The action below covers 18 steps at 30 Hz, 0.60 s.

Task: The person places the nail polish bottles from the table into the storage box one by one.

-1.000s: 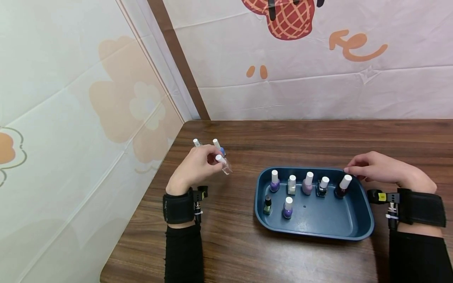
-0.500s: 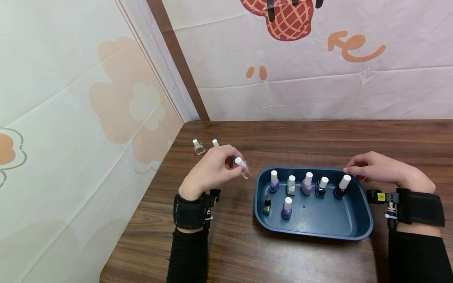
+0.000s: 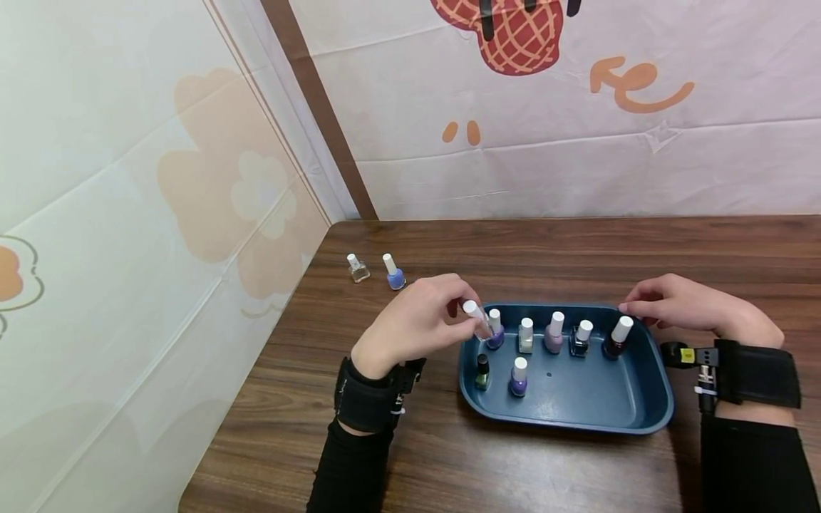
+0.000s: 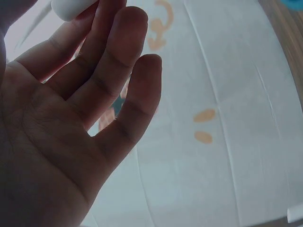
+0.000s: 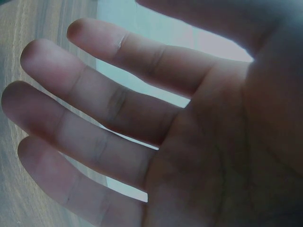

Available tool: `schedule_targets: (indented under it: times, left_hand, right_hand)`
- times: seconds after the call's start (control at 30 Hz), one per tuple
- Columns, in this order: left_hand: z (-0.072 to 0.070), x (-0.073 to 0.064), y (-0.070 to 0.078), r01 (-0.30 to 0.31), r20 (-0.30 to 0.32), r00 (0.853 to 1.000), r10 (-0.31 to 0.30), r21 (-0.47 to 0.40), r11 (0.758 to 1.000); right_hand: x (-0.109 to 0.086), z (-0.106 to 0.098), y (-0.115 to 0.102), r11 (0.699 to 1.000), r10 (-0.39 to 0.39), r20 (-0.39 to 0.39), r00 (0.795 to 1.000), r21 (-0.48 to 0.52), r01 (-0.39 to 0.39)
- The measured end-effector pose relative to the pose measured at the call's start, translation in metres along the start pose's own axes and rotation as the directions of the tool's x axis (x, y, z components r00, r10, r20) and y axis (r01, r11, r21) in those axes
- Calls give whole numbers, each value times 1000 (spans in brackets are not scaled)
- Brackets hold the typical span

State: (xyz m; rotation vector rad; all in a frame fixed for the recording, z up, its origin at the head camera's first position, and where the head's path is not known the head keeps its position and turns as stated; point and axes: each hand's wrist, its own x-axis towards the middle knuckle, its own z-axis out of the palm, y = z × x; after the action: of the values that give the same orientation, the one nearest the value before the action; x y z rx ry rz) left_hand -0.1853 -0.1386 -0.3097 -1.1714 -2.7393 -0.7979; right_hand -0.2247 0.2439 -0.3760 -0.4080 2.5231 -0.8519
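Observation:
My left hand (image 3: 420, 317) pinches a clear nail polish bottle (image 3: 477, 319) by its white cap, tilted, over the left end of the dark blue tray (image 3: 596, 420). In the left wrist view only a white cap (image 4: 71, 5) shows at the fingers. Inside the tray stand several nail polish bottles: a back row of purple (image 3: 494, 331), whitish (image 3: 526, 336), lilac (image 3: 554, 333), black (image 3: 580, 339) and dark red (image 3: 618, 338); in front, a green one (image 3: 482, 373) and another purple one (image 3: 519, 377). My right hand (image 3: 695, 305) rests at the tray's back right corner, fingers loosely bent.
On the wooden table (image 3: 288, 420), at the back left, are a clear bottle (image 3: 358, 269) and a blue bottle (image 3: 394, 273), both white-capped. A printed cloth (image 3: 545, 171) hangs behind the table, another (image 3: 128, 285) along its left side.
My left hand has carried the clear nail polish bottle rightward from the back left to above the tray, uncovering the blue bottle. My right hand has stayed at the tray corner.

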Motion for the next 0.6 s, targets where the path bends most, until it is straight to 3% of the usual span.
schedule_targets:
  times: [0.23,0.6]
  left_hand:
    - [13,7,16,-8,52,999,4,89,996]
    - [27,13,27,-71,25,997,68,116,991]
  right_hand:
    - [-1,0,1,1000,-4,3,1000,10,3]
    - [-1,-2,1,1000,-17,7,1000,15,17]
